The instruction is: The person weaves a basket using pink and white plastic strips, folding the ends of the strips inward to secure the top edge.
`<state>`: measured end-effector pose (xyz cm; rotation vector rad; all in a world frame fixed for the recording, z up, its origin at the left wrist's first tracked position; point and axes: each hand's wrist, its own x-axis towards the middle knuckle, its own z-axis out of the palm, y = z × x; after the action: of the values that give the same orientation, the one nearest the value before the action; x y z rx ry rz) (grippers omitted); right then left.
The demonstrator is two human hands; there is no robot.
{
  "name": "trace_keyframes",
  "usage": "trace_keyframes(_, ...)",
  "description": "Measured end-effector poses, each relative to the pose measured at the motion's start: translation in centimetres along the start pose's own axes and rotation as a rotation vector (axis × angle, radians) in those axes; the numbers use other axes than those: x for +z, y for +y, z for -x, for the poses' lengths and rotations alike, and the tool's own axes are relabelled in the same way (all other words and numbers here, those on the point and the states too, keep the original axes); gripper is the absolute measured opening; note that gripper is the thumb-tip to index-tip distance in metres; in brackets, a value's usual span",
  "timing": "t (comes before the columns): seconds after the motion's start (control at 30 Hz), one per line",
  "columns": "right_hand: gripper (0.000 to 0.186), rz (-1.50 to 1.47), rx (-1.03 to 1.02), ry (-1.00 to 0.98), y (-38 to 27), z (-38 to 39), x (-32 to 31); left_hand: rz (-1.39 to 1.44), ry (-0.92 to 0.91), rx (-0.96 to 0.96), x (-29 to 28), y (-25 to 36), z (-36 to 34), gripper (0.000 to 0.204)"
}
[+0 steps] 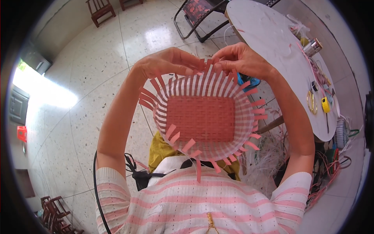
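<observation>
A woven basket [200, 119] rests at my lap, with a red bottom, sides striped in white and pink, and loose red and pink strip ends sticking out around its rim. At the far side of the rim, my left hand [167, 62] has its thumb and fingers closed at the red strip ends near the top middle. Just to its right, my right hand [237, 60] pinches a red strip at the same part of the rim. A blue plastic bag [249, 80] shows behind my right hand.
A white oval table [272, 43] at right holds gold scissors [311, 101], a yellow tape measure [325, 104], a metal can and strips. A folding chair [194, 17] stands behind it, wooden chairs [99, 11] farther back. Pale strips [261, 167] pile below the table beside me.
</observation>
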<state>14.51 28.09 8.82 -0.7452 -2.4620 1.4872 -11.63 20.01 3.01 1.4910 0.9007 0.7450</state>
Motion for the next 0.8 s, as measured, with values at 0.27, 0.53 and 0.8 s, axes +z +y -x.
trace_keyframes(0.27,0.015,0.214,-0.154,0.055,0.3,-0.3,0.8,-0.067,-0.312,0.001,0.0,0.7,-2.8,0.096)
trace_keyframes(0.53,0.014,0.230,-0.159,0.153,0.5,0.5,1.4,-0.402,0.347,-0.134,6.6,3.9,-2.0,0.037)
trace_keyframes(0.8,0.013,0.397,-0.252,0.233,-0.5,1.0,3.3,-0.573,0.423,0.155,5.7,-1.0,-4.2,0.029)
